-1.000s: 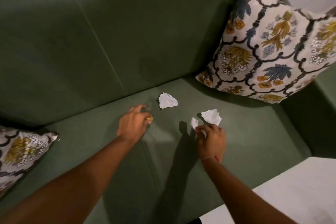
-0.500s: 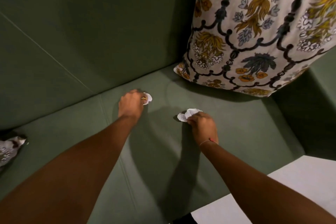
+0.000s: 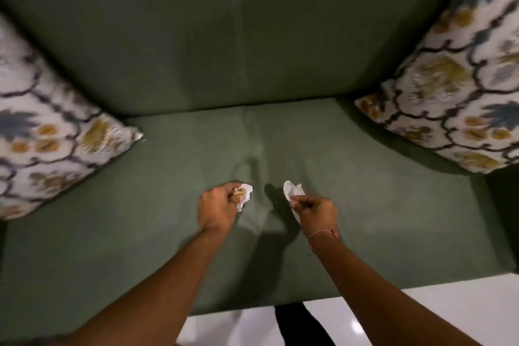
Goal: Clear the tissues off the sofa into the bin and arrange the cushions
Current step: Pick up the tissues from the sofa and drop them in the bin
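Lifting both hands clear of the seat now, each with paper in it. My left hand (image 3: 217, 209) has its fingers (image 3: 238, 196) closed around a crumpled tissue (image 3: 246, 190), the white edge poking out past the knuckles. My right hand (image 3: 316, 212) has its fingers pinched together on the other tissue (image 3: 292, 191), which stands up above the grip; whether it is one piece or two bunched together I cannot tell.

Half a second ago both hands were pressed down on the cushion, gathering; a second ago three white scraps lay loose on the green seat. Now the seat of the sofa (image 3: 365, 219) shows no white on it at all, so by my read the pick-up part is done here and the tissues have come off the fabric.

The view has pulled back too: the left cushion (image 3: 50, 135) is back in sight, lying tilted against the corner, and the right cushion (image 3: 449, 87) leans up against the backrest on the far side. Both are well apart from my hands.

No bin in view, so I'll have to turn and find it before letting go. The light paper could slip from the right pinch on the way, so I'd keep that grip firm. Cushions come after, and both hands are full until the drop.
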Tool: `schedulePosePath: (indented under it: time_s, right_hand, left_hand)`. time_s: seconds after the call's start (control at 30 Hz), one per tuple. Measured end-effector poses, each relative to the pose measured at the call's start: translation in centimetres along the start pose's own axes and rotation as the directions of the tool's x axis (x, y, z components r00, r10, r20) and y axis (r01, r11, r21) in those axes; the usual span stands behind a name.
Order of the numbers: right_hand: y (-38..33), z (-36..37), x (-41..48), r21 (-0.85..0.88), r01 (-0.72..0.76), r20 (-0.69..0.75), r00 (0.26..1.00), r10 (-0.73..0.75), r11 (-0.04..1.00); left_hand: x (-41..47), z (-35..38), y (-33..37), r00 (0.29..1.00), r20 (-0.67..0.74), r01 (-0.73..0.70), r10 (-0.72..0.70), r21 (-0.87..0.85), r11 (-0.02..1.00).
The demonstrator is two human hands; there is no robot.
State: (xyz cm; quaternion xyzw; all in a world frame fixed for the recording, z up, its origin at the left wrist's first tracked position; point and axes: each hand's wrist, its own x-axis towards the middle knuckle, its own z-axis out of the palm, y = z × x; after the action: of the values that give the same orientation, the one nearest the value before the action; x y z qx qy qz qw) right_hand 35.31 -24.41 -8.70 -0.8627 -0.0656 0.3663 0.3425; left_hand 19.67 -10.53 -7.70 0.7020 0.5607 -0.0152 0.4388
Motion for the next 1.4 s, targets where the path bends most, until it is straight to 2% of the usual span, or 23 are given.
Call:
schedulePosePath:
  time_s: [0.2, 0.33, 0.43, 0.5, 0.63, 0.7, 0.8, 0.83, 0.9, 1.0, 1.1, 1.2, 1.3, 1.4]
  right_hand:
    - [-1.6, 13.5, -11.0, -0.132, 0.034, 0.219, 0.976, -0.005, 0.991]
    - [-1.4, 23.6, -19.8, -0.247, 0.078, 0.335, 0.942, 0.01, 0.966]
    - [-0.3, 31.4, -26.0, -0.327, 0.159, 0.407, 0.914, -0.013, 0.931]
    - [0.9, 36.4, -30.1, -0.411, 0.226, 0.523, 0.852, 0.025, 0.883]
    - [3.6, 44.7, -36.1, -0.482, 0.268, 0.608, 0.787, 0.098, 0.834]
    - [5.0, 48.5, -38.4, -0.498, 0.325, 0.644, 0.76, 0.092, 0.804]
    - [6.9, 53.0, -40.3, -0.559, 0.488, 0.677, 0.735, 0.029, 0.67]
    - [7.5, 54.4, -40.6, -0.577, 0.52, 0.679, 0.734, 0.015, 0.63]
    - [8.4, 56.7, -40.8, -0.612, 0.526, 0.686, 0.725, 0.064, 0.591]
    - [9.3, 58.3, -40.4, -0.608, 0.519, 0.736, 0.653, 0.181, 0.601]
    - [9.3, 58.3, -39.8, -0.599, 0.469, 0.716, 0.677, 0.17, 0.649]
    - [7.7, 57.0, -39.5, -0.588, 0.55, 0.763, 0.621, 0.181, 0.593]
    - [4.6, 54.1, -39.4, -0.543, 0.585, 0.804, 0.57, 0.17, 0.603]
    - [0.4, 49.5, -38.4, -0.509, 0.591, 0.807, 0.58, 0.11, 0.626]
  left_hand:
    - [-8.5, -10.1, -16.3, 0.961, -0.129, 0.225, -0.246, -0.161, 0.961]
    - [-14.8, -15.4, -27.7, 0.876, -0.24, 0.382, -0.419, -0.188, 0.905]
    - [-19.3, -18.1, -36.2, 0.811, -0.265, 0.493, -0.521, -0.167, 0.854]
    - [-22.0, -19.4, -41.7, 0.728, -0.293, 0.59, -0.619, -0.192, 0.784]
    - [-25.9, -20.0, -50.4, 0.518, -0.275, 0.734, -0.81, -0.343, 0.586]
    - [-26.9, -19.6, -53.7, 0.449, -0.273, 0.766, -0.851, -0.372, 0.524]
    - [-26.9, -19.2, -57.4, 0.376, -0.266, 0.758, -0.888, -0.463, 0.46]
    - [-26.7, -19.0, -58.6, 0.374, -0.247, 0.747, -0.894, -0.491, 0.448]
    - [-25.8, -18.6, -60.7, 0.424, -0.155, 0.697, -0.892, -0.574, 0.43]
    - [-25.1, -18.4, -62.1, 0.493, -0.04, 0.708, -0.869, -0.562, 0.427]
    - [-25.6, -18.7, -62.0, 0.481, -0.072, 0.736, -0.874, -0.509, 0.447]
    - [-26.6, -19.4, -60.2, 0.496, -0.129, 0.724, -0.859, -0.485, 0.49]
    - [-27.4, -20.6, -56.1, 0.567, -0.142, 0.71, -0.812, -0.415, 0.569]
    - [-27.5, -22.2, -50.4, 0.638, -0.144, 0.686, -0.757, -0.34, 0.643]
